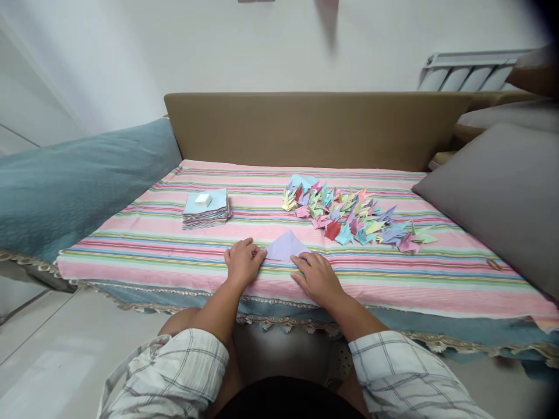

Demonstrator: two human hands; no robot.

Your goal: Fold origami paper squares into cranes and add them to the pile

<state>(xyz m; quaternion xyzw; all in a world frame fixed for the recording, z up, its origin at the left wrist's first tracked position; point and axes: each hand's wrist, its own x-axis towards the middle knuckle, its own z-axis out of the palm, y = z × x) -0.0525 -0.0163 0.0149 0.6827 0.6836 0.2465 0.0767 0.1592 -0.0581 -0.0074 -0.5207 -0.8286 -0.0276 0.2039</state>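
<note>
A lilac sheet of paper, folded into a triangle, lies on the striped cloth right in front of me. My left hand is curled, its fingers pressing on the paper's left corner. My right hand lies with fingers pressed together on the paper's lower right edge. Both hands pin the sheet flat against the cloth.
A stack of coloured paper squares with a small white block on top sits at left. A heap of several folded paper cranes spreads at right. A teal blanket lies left, a grey cushion right, a tan backrest behind.
</note>
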